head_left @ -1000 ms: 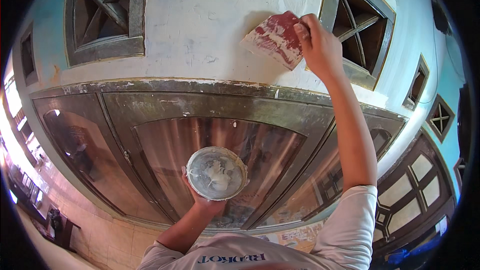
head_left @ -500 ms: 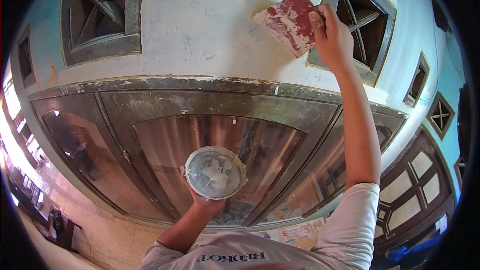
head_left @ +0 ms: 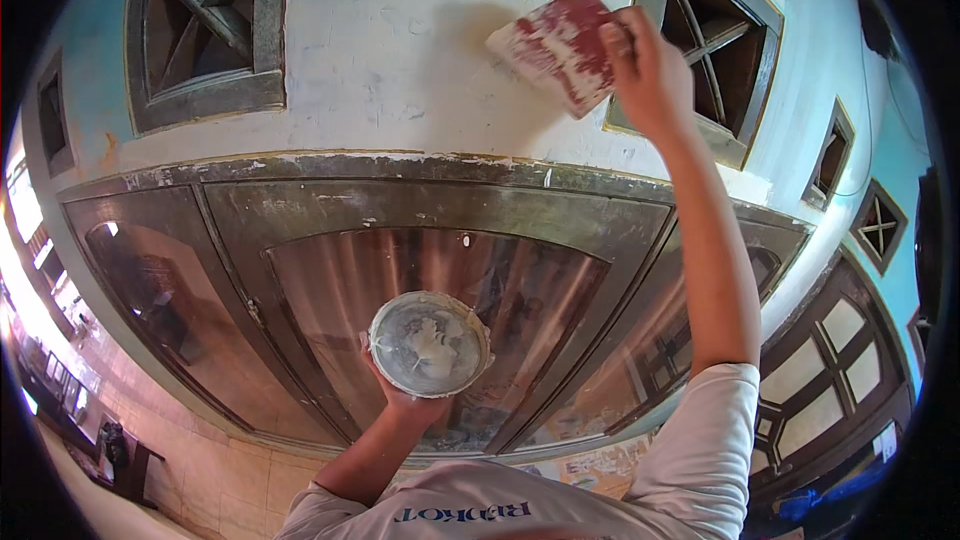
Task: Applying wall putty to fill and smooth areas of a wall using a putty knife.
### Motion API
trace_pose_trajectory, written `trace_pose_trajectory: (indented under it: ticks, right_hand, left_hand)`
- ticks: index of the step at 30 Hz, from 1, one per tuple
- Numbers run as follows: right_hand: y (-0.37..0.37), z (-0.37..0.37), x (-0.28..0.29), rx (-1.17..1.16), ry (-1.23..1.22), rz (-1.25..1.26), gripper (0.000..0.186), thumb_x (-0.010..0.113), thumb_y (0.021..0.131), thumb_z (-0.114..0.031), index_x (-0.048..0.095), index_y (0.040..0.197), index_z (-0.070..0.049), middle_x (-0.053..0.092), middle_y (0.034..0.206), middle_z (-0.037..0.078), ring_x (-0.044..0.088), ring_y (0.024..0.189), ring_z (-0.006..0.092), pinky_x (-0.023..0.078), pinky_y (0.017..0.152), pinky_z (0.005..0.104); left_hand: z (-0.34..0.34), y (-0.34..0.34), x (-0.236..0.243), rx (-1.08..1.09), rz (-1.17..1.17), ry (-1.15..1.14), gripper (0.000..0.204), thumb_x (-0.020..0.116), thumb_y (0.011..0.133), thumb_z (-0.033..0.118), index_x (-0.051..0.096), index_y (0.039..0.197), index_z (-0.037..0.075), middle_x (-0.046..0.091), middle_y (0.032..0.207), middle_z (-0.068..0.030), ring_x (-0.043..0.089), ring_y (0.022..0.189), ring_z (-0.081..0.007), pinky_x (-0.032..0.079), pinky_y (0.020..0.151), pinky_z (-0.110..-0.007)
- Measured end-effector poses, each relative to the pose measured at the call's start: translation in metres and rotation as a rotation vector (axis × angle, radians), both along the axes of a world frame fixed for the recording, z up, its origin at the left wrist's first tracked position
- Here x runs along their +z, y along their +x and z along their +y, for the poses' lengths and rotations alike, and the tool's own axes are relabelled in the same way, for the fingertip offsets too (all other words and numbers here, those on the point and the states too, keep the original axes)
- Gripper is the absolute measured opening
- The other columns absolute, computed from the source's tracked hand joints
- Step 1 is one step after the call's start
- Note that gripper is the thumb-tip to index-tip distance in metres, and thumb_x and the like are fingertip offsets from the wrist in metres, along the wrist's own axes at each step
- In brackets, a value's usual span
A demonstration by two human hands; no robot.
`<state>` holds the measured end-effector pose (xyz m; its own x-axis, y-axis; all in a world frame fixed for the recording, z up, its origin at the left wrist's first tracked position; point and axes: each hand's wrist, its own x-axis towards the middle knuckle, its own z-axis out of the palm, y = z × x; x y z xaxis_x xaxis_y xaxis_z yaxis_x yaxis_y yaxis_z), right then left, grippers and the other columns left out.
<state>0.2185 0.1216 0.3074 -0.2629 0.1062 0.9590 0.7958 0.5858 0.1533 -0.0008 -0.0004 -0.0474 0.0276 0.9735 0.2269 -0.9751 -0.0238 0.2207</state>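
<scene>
High on the right, my right hand (head_left: pixel 648 70) grips a wide red putty knife (head_left: pixel 562 48) by its narrow end, the blade smeared with pale putty. The blade is in front of the white wall (head_left: pixel 370 50), just left of a framed opening, and throws a shadow on the wall. I cannot tell whether its edge touches. Lower down, my left hand (head_left: pixel 405 395) holds a round putty tub (head_left: pixel 430 345) from below and from its left side. A lump of whitish putty (head_left: pixel 432 345) lies inside the tub.
Dark wooden frames with crossed bars (head_left: pixel 205 25) sit in the wall at both sides. Beneath them runs a ledge above glazed wooden panels (head_left: pixel 430 200). A brown door (head_left: pixel 825 370) stands at the right, and tiled floor (head_left: pixel 220 475) shows at lower left.
My right hand has shifted slightly left with the putty knife, and the blade's shadow now spreads wider on the wall. The left hand and tub have stayed in place.
</scene>
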Motion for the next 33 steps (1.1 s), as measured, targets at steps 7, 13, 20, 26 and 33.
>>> trace_pose_trajectory:
  ticks: [7,13,20,26,33]
  right_hand:
    - [-0.007,0.008,-0.002,-0.167,-0.006,0.021,0.027,0.052,0.097,-0.04,0.053,0.107,-0.015,0.066,0.073,0.014,0.063,0.07,0.041,0.046,0.058,0.0503]
    - [0.001,0.006,-0.002,0.017,-0.004,0.02,0.029,0.05,0.097,-0.042,0.053,0.108,-0.015,0.066,0.074,0.015,0.064,0.072,0.0401,0.047,0.06,0.0497]
    - [0.008,0.005,-0.005,-0.149,-0.06,0.05,0.029,0.05,0.097,-0.043,0.053,0.109,-0.017,0.066,0.075,0.016,0.065,0.075,0.0407,0.047,0.061,0.0513]
    - [-0.015,0.002,-0.028,-0.015,-0.077,-0.042,0.028,0.051,0.097,-0.041,0.052,0.109,-0.016,0.066,0.074,0.017,0.063,0.073,0.0424,0.046,0.06,0.052]
    - [0.042,0.012,-0.041,-0.044,-0.003,0.228,0.026,0.054,0.098,-0.035,0.053,0.106,-0.01,0.065,0.083,0.021,0.064,0.076,0.0406,0.047,0.062,0.0453]
  left_hand:
    - [-0.009,0.004,0.005,-0.04,-0.015,0.03,0.084,0.038,0.08,0.082,0.049,0.137,0.02,0.05,0.139,-0.0071,0.047,0.127,-0.0345,0.037,0.106,-0.059]
    - [-0.014,0.003,0.006,-0.021,-0.048,0.059,0.084,0.036,0.082,0.081,0.049,0.137,0.018,0.05,0.139,-0.0089,0.048,0.126,-0.0347,0.038,0.105,-0.058]
    - [-0.028,0.002,0.011,-0.031,-0.023,0.057,0.082,0.034,0.084,0.079,0.049,0.137,0.019,0.05,0.139,-0.0082,0.049,0.126,-0.0337,0.038,0.106,-0.056]
    - [-0.03,-0.009,-0.015,-0.036,-0.03,0.018,0.082,0.038,0.081,0.08,0.048,0.137,0.021,0.049,0.14,-0.0054,0.046,0.128,-0.032,0.036,0.107,-0.055]
    - [-0.052,-0.016,-0.029,-0.028,-0.01,-0.074,0.081,0.039,0.08,0.081,0.05,0.135,0.022,0.051,0.137,-0.0057,0.049,0.125,-0.0329,0.039,0.104,-0.057]
